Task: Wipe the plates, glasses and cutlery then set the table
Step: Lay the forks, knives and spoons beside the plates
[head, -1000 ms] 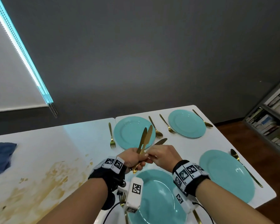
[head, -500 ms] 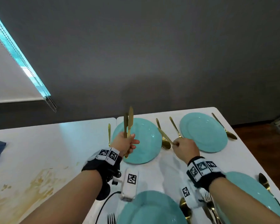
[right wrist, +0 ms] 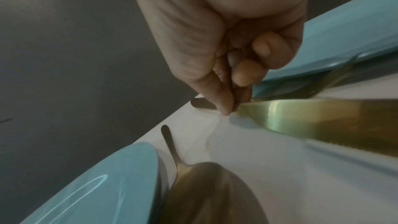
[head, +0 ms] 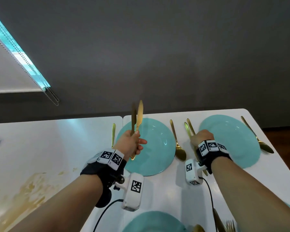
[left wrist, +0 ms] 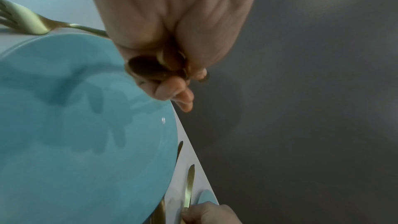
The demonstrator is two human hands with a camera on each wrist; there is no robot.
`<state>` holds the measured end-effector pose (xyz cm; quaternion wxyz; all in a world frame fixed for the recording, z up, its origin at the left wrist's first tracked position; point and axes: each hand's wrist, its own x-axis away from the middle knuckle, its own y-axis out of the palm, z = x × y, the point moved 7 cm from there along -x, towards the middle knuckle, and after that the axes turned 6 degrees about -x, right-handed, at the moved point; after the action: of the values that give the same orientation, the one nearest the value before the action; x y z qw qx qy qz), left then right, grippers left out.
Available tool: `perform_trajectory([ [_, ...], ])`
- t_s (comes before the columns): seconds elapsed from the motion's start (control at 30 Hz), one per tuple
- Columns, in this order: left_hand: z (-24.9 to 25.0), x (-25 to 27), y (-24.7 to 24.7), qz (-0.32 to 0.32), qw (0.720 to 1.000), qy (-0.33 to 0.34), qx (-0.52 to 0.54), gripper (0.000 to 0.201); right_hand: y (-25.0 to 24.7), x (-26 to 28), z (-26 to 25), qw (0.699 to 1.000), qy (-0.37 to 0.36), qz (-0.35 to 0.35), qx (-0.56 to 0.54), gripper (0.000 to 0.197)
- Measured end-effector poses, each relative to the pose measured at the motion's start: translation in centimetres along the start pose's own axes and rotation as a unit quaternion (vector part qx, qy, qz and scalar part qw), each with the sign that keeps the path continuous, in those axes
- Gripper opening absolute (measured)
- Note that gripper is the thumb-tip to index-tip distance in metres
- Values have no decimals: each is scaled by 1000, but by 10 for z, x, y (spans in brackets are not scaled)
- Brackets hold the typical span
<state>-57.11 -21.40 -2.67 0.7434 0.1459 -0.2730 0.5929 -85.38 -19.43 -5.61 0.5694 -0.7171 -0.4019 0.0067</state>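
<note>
Behind the white worktop (head: 77, 148) is a dark grey wall (head: 157, 56). Blue plates sit on the worktop with gold cutlery beside them.

The left hand (head: 130, 143) is up above the left plate (head: 151, 148). Its fingers are curled tight around the handles of two gold knives (head: 137, 118), which point up (the blades look a bit blurry). A gold fork (head: 113, 134) lies just left of that plate, and a gold spoon (head: 178, 144) lies just right of it.

The right hand (head: 201, 137) is down low between the two far plates. Its fingers pinch the handle of a gold knife (right wrist: 312, 120) that lies flat on the worktop, just beside the right plate (head: 233, 141). Another spoon (head: 258, 138) lies on the far side of that plate.
</note>
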Motion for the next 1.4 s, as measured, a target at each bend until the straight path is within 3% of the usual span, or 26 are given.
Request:
perform_trajectory([
  [0.27, -2, -4, -2, 18, 999, 11, -29, 19, 6, -3, -11, 1000, -11, 19, -1, 30],
  [0.4, 2, -6, -1, 22, 999, 19, -33, 20, 6, -3, -17, 1000, -18, 26, 1, 12],
  [1.2, -7, -12, 5, 20, 999, 19, -45, 21, 8, -3, -20, 997, -45, 50, 32, 19],
  [1.3, -11, -8, 6, 14, 999, 11, -44, 20, 3, 10, -30, 995, -76, 54, 36, 20],
  [1.4, -13, 0, 8, 3, 999, 9, -40, 21, -7, 39, -52, 984, -161, 61, 42, 23],
])
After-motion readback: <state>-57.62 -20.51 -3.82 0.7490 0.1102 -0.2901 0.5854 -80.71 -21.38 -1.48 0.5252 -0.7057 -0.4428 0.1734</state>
